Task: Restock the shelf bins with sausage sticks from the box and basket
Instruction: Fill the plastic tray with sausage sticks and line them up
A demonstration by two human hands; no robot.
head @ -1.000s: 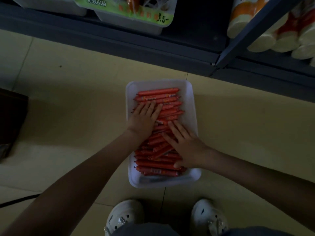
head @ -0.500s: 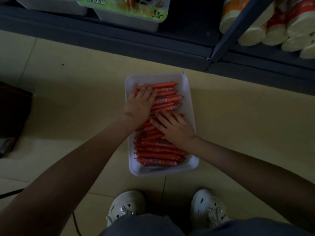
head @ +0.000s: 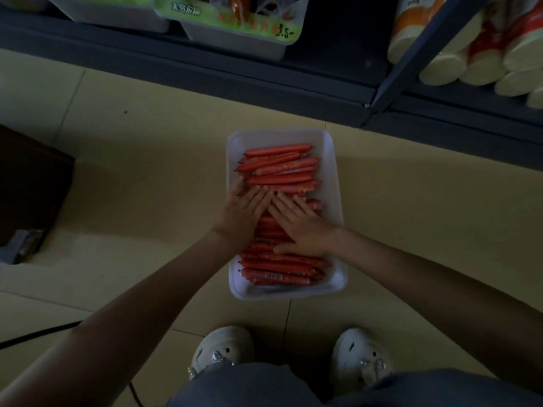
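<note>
A white bin point(head: 335, 171) sits on the yellow floor in front of the shelf, filled with red sausage sticks point(head: 279, 168) lying crosswise. My left hand point(head: 244, 212) rests flat on the sticks at the bin's left middle, fingers spread. Beside it, my right hand point(head: 299, 227) lies flat on the sticks, its fingertips almost touching the left ones. Neither hand grips a stick. The sticks under both palms are hidden.
A dark shelf base point(head: 264, 80) runs along the top, carrying a white bin with a green price label point(head: 235, 27) and stacked white cups point(head: 482, 60). A dark box point(head: 29, 183) stands at the left. My white shoes point(head: 223, 351) are just below the bin.
My left hand has slid back from the bin's far end toward the middle. The two hands now sit side by side, pressing the sticks flat.
</note>
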